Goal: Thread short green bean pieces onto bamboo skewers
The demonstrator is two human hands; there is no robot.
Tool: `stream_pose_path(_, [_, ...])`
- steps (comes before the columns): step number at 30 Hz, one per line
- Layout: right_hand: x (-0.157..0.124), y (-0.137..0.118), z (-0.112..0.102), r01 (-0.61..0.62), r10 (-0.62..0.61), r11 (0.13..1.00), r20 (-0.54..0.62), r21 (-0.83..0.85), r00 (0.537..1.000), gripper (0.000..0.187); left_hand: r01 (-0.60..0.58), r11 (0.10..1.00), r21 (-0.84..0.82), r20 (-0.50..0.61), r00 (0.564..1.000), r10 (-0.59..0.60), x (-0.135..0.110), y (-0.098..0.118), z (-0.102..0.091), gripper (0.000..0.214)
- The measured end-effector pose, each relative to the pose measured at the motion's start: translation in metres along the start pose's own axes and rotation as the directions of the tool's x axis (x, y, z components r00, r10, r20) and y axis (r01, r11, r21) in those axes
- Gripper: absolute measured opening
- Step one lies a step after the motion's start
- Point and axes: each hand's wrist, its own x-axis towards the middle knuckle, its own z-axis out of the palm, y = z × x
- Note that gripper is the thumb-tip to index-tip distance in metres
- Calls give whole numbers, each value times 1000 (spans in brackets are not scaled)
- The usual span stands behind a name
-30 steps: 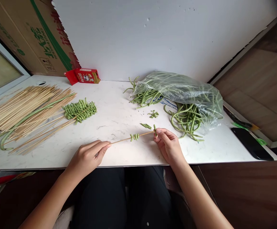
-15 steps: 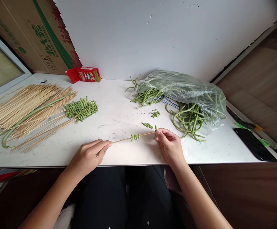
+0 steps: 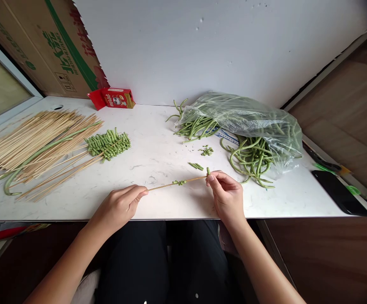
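Observation:
Between my two hands runs a thin wooden skewer (image 3: pixel 161 186) with several short green bean pieces (image 3: pixel 179 183) threaded near its middle. My left hand (image 3: pixel 120 204) pinches the skewer's left end. At the other end, my right hand (image 3: pixel 226 192) holds one bean piece (image 3: pixel 208 171) upright between thumb and fingers, at the skewer's tip. Whether the tip has pierced that piece cannot be made out. Just beyond the right hand lie a few cut bean pieces (image 3: pixel 195 166) side by side, with a small heap of shorter bits (image 3: pixel 206 150) behind them.
Filled bean skewers (image 3: pixel 109 145) and loose bare skewers (image 3: pixel 38 139) lie at the left. A red box (image 3: pixel 118 98) stands by the wall. Long beans (image 3: pixel 253 160) spill from a plastic bag (image 3: pixel 249 114); a black phone (image 3: pixel 340 193) lies near the right edge.
The threaded bean pieces have turned about the skewer and now look flatter. Both hands keep their grip in nearly the same place; the view has shifted slightly.

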Motion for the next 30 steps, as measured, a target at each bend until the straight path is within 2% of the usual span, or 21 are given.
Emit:
stream_pose_path(6, [-2,-5,1,114,-113,992,19,-47,993,11,23,1000,0,34,999,-23,0,2,-2,22])
stream_pose_path(11, [2,-5,-4,122,-120,992,63,-23,991,7,-3,1000,19,-1,1000,3,1,2,-1,23])
stream_pose_path(15, [8,-3,-10,41,-45,998,110,41,993,14,-54,995,87,-82,995,61,2,4,1,23])
stream_pose_path(18, [10,-4,-11,-43,38,996,61,82,997,24,-75,990,117,-125,988,90,3,4,3,24])
stream_pose_path(21, [10,-10,-8,-119,118,990,12,73,993,27,-81,989,123,-141,985,98,5,5,3,24])
stream_pose_path(25, [9,-20,-5,-220,220,970,13,104,975,30,-90,987,132,-156,981,110,7,6,3,25])
stream_pose_path(30, [14,-26,-11,-313,313,945,25,97,950,33,-89,987,133,-176,978,112,8,10,2,24])
